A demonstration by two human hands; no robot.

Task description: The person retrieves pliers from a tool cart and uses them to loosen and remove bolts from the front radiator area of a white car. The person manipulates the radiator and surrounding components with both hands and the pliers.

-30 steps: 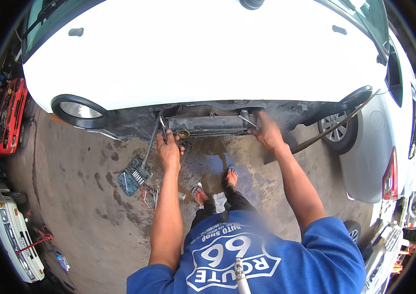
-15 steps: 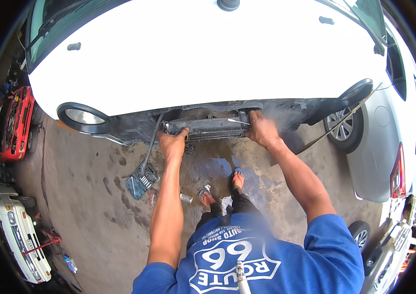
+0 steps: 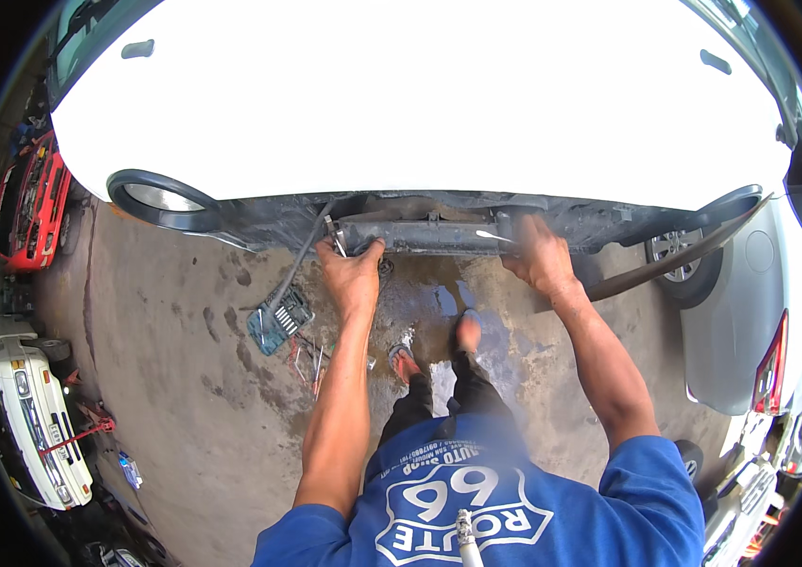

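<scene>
A long dark radiator [image 3: 429, 234] lies crosswise in the open front end of a white car, just under the hood edge. My left hand [image 3: 352, 274] grips its left end, thumb on top, beside a small metal fitting [image 3: 335, 236]. At the other end, my right hand [image 3: 543, 260] is closed around the radiator's right side, its fingers blurred and partly hidden. Close to that hand a pale, thin strip [image 3: 495, 235] shows on the radiator. A dark hose or bar [image 3: 299, 257] slants down to the left of my left hand.
The white hood [image 3: 401, 113] overhangs the work. On the wet floor lie an opened teal socket case [image 3: 278, 321] and loose tools [image 3: 307, 364]. A long dark strip [image 3: 665, 274] juts out right, near a silver car [image 3: 736, 321]. Red [image 3: 34, 203] and white [image 3: 37, 425] vehicles stand left.
The view has shifted, with the hood filling more of it. Both hands still grip the radiator, which sits slightly higher and farther right in the picture. My right hand's fingers have shifted.
</scene>
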